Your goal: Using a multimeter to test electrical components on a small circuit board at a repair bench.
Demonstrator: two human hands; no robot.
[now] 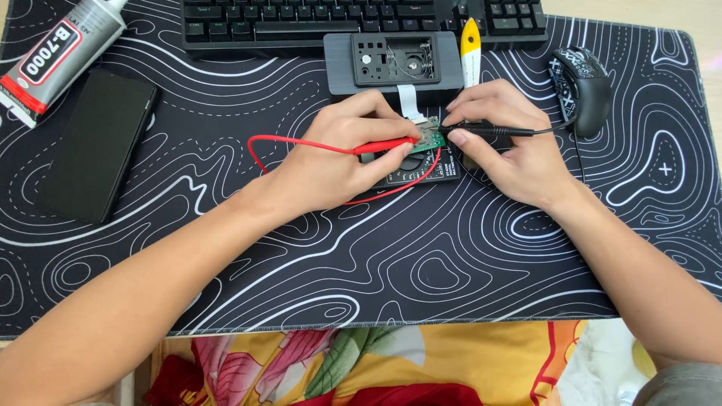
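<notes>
The left hand was closed narrowly around a red probe, its tip touching a small green circuit board. The right hand pinched a black probe between thumb and forefinger, its tip meeting the same board from the other side. The board, small and green with a white ribbon cable leading up to a grey open casing, sat over a black multimeter near the middle of the patterned desk mat, below the keyboard along the far edge
</notes>
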